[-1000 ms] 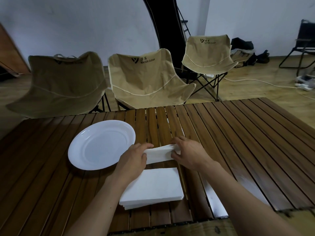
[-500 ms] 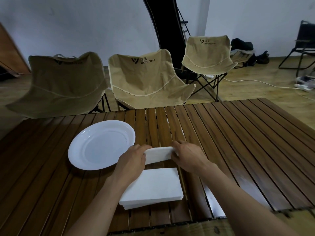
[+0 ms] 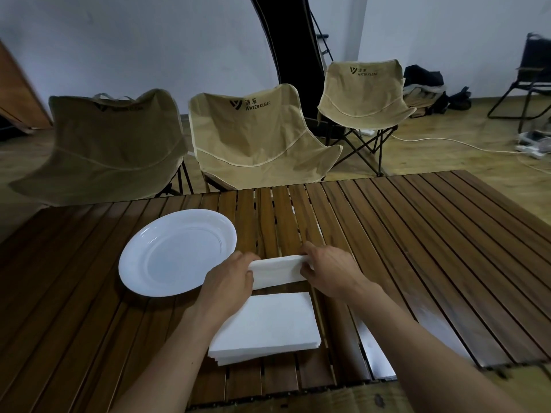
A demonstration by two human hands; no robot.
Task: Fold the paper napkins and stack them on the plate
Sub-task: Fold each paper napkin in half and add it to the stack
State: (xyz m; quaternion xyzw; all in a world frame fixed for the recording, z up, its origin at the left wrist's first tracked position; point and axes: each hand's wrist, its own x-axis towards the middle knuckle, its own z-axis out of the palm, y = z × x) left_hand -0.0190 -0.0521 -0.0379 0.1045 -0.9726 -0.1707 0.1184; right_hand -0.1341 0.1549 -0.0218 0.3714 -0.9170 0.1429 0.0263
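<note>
A white paper napkin [image 3: 278, 271], folded into a narrow strip, is held just above the slatted wooden table [image 3: 417, 248]. My left hand [image 3: 229, 281] pinches its left end and my right hand [image 3: 331, 271] pinches its right end. A stack of flat white napkins [image 3: 268, 326] lies on the table right below the held one, partly under my left wrist. A round white plate [image 3: 176, 251] with nothing on it sits to the left, its rim close to my left hand.
Three tan folding camp chairs [image 3: 256, 135] stand behind the table's far edge. A dark chair frame [image 3: 533, 84], bags and a white cable lie on the floor at the back right. The table's near edge runs just below the napkin stack.
Both hands have kept their hold on the napkin strip and pressed it flatter; the strip sits slightly lower and straighter than a second ago. Plate and stack have not moved.
</note>
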